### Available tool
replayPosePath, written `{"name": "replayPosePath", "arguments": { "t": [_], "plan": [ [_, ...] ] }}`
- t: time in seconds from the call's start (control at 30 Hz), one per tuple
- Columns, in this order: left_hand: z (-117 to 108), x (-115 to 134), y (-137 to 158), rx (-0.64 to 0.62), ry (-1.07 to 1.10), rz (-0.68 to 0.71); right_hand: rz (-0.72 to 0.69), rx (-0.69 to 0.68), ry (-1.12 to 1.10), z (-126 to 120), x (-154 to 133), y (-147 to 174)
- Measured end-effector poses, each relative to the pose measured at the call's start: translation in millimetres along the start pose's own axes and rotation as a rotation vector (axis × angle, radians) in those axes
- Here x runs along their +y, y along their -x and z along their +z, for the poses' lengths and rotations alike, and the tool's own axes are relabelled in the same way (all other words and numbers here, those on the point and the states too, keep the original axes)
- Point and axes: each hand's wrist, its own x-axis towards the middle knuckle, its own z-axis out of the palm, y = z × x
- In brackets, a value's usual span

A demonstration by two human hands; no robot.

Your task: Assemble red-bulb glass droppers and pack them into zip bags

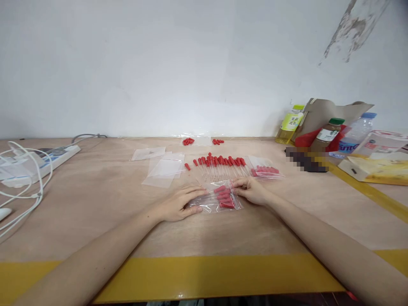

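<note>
A clear zip-lock bag (208, 203) lies flat on the table between my hands, with several droppers inside, their red rubber bulbs (225, 196) toward the right. My left hand (182, 203) rests at the bag's left end, fingers stretched and thumb apart, touching the plastic. At the zip end, my right hand (250, 190) has its fingers bent together on the bag's edge. Just beyond is a row of loose droppers (219, 163) with red bulbs away from me and clear stems toward me. Another filled zip-lock bag (266, 171) lies to their right.
Flat clear bags (165, 168) lie at left of the droppers. Loose red bulbs (188, 141) sit on plastic by the wall. A power strip (41, 165) with white cables is far left. Bottles (328, 134), a dark blurred object (306, 160) and a yellow packet (376, 168) stand right.
</note>
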Motion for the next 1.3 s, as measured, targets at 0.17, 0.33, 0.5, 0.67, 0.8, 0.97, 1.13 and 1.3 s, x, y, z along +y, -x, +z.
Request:
{"name": "replayPosePath", "arguments": {
  "t": [0.17,0.33,0.5,0.67,0.8,0.97,1.13,1.3],
  "plan": [
    [0,0,0,0.000,-0.007,-0.005,0.143,0.235,0.003,10,10,-6],
    [1,0,-1,0.005,0.001,0.008,0.161,0.200,-0.116,10,2,-6],
    [0,0,-1,0.012,0.016,0.013,0.314,0.154,-0.190,7,-10,-2],
    [-1,1,-1,0.008,0.032,0.008,0.268,0.019,-0.252,14,-10,0],
    [-2,3,-1,0.034,0.087,0.011,0.288,0.041,-0.299,11,-16,1],
    [-6,-9,0,0.283,0.026,-0.072,0.207,0.227,-0.374,-20,-21,4],
    [-15,-53,8,0.524,-0.214,-0.388,0.089,0.729,-0.496,-66,-9,4],
    [-15,-83,16,0.393,-0.254,-0.588,0.126,1.070,-0.482,-84,11,2]
  ]
}}
